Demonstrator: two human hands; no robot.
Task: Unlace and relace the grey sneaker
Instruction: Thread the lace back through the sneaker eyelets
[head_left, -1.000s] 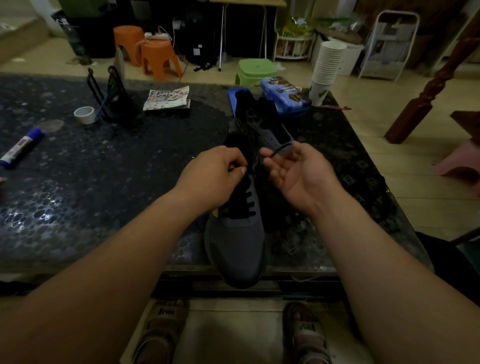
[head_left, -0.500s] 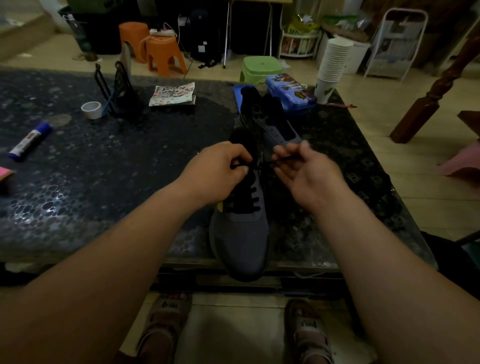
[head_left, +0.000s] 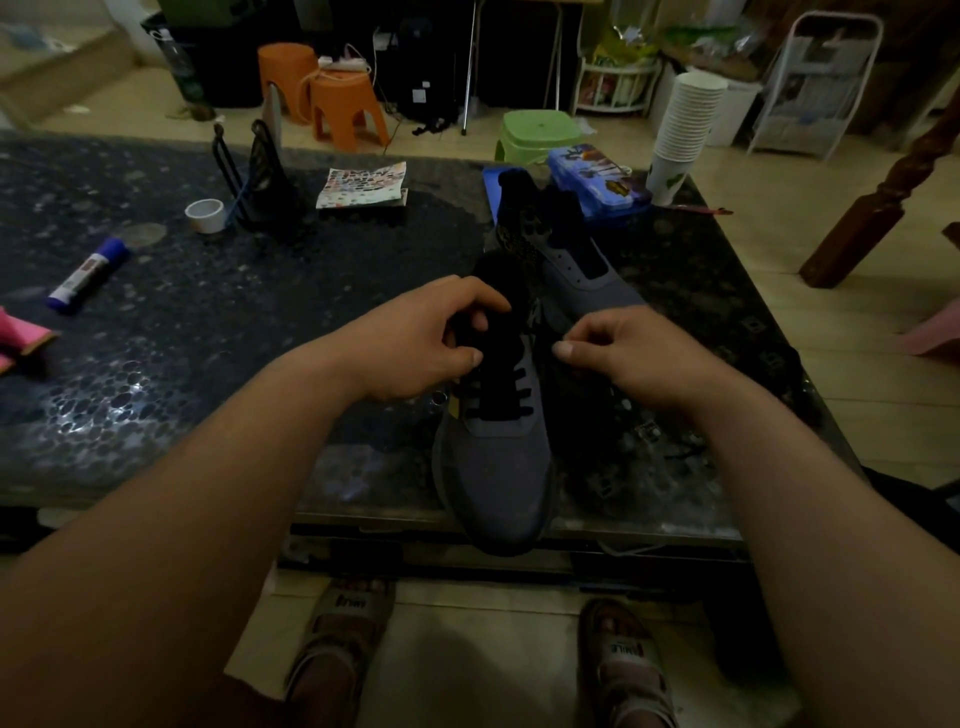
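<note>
With the grey sneaker (head_left: 493, 467) at the near edge of the table (head_left: 208, 338), the left hand (head_left: 415, 343) grips its tongue while the right hand (head_left: 623, 353), loose a second ago, now pinches the black lace (head_left: 498, 395) (dimly seen), likely threading the top eyelets.

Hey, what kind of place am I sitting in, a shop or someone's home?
Probably a lived-in home room: plastic stools on the floor, a stack of paper cups and a glue stick on the dark pebble-patterned table.
</note>
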